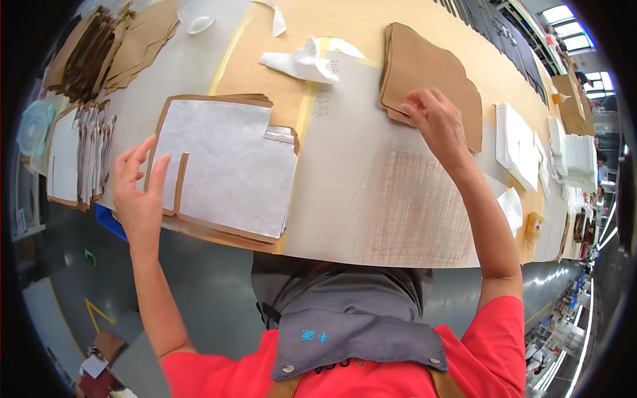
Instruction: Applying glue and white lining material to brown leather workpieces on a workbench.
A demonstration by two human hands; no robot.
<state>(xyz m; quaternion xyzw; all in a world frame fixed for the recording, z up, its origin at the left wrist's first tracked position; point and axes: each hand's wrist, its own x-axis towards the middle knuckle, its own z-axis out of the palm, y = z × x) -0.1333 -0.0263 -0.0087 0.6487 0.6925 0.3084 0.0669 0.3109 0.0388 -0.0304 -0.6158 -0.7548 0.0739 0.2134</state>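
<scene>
My left hand (137, 192) is at the left edge of a stack of flat brown pieces, its thumb and fingers apart. On top of that stack lies a white sheet (232, 169) with a notch at its upper right and a narrow slot on its left part. Over on the right, my right hand (438, 126) is above a second stack of brown cut pieces (428, 66), near its lower left side. Its fingers are bent and slightly apart, and I see no piece between them. The second stack has a stepped, curved right edge.
Standing brown-and-white pieces (93, 152) fill the table's left end, with brown stacks (83, 56) behind. White scraps (305, 61) lie at the back middle. White pieces (517, 146) and a yellow container (535, 227) are at right. The table's front edge runs before my apron (358, 338).
</scene>
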